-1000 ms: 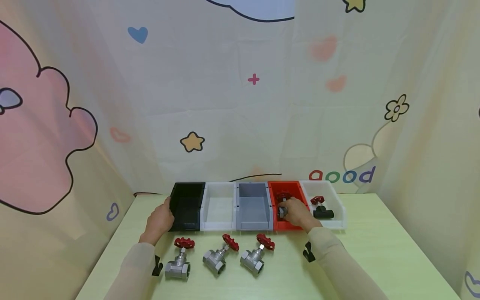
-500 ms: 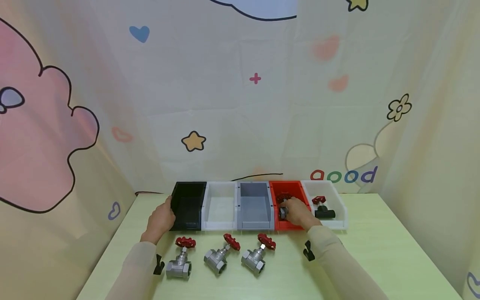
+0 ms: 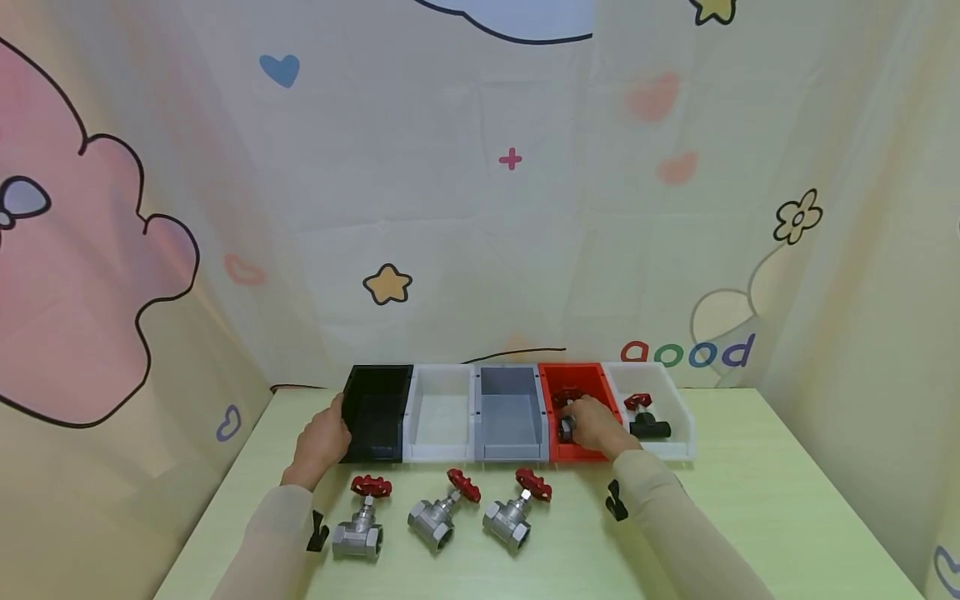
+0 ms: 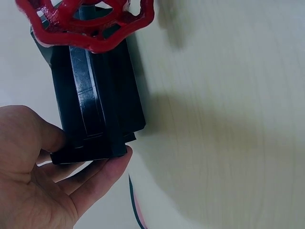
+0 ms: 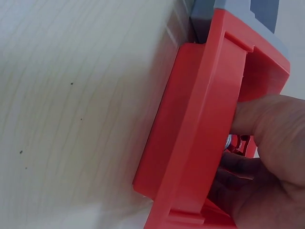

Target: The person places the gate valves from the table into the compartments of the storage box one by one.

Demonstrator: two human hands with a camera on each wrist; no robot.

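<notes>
right fingers (image 3: 579,408) around valve (image 3: 566,429), inside red bin (image 3: 576,452), valve partly hidden

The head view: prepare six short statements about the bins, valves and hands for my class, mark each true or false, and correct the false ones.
1. The left hand grips the black bin. True.
2. That bin is at the right end of the row. False: it is at the left end.
3. The right hand reaches into the red bin. True.
4. That bin stands next to the black one. False: it stands between the grey bin and a white bin.
5. Silver valves with red handwheels lie in front of the row. True.
6. There are five of them there. False: there are three.
</notes>
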